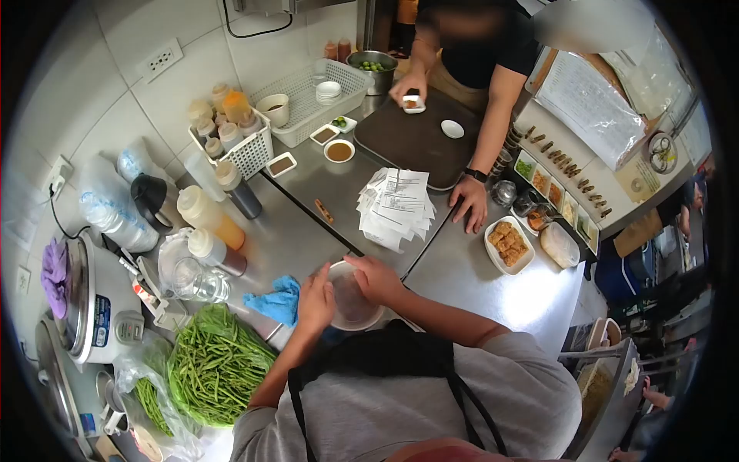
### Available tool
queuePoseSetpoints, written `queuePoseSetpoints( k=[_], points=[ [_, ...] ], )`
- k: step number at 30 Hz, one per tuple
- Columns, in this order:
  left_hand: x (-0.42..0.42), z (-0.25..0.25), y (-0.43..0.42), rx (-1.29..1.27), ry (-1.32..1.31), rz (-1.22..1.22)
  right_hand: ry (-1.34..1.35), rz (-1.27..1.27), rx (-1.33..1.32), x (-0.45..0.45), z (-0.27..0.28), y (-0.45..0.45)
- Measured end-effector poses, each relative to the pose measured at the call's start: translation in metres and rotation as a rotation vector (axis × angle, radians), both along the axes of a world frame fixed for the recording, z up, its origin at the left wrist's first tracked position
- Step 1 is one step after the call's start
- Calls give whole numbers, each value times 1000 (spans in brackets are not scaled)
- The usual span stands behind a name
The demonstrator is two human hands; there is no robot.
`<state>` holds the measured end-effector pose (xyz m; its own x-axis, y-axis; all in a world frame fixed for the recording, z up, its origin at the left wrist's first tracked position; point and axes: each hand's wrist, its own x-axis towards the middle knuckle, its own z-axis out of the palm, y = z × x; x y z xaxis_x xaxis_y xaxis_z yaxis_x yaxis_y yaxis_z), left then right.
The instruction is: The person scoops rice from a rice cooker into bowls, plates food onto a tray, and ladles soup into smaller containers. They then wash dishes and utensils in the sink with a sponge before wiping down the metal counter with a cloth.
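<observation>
Close to my body at the counter's near edge is a round, pale plastic bowl point(356, 306), its inside looking bare. My left hand point(315, 299) is closed against the bowl's left side. On its far right rim rests my right hand point(376, 279), thumb and fingers gripping the edge. Just left of my left hand lies a crumpled blue cloth point(275, 300). Beyond the bowl a pile of printed paper slips point(396, 206) spreads over the steel counter point(308, 231).
Green beans in a bag point(218, 362) and squeeze bottles point(208, 219) crowd the left. Opposite, a co-worker's hand point(411, 88) holds a small white dish above a dark tray point(392, 138). A white dish of fried pieces point(509, 246) stands right, beside garnish containers point(554, 189).
</observation>
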<state>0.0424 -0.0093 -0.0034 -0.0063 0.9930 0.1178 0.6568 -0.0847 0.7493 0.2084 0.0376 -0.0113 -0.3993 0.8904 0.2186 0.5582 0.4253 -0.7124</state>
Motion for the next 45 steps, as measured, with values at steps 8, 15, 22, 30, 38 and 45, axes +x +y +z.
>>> queuePoseSetpoints(
  k=[8, 15, 22, 30, 38, 45],
  points=[
    [-27, -47, 15, -173, -334, 39, 429, 58, 20, 15, -23, 17],
    [-27, 36, 3, -343, -449, 230, 88, 11, -142, 116, -57, 16],
    [-42, 120, 24, -110, -593, 415, -13, -2, 135, 126, -55, 21],
    [-154, 212, 74, 278, -586, 410, 43, -3, 121, 124, -62, 22],
    [-263, 239, 164, 372, -467, 800, -104, -86, 121, 117, -53, 22],
    [-344, 164, 259, 314, -610, 920, -247, -220, 154, 106, -58, 23]
  ],
)
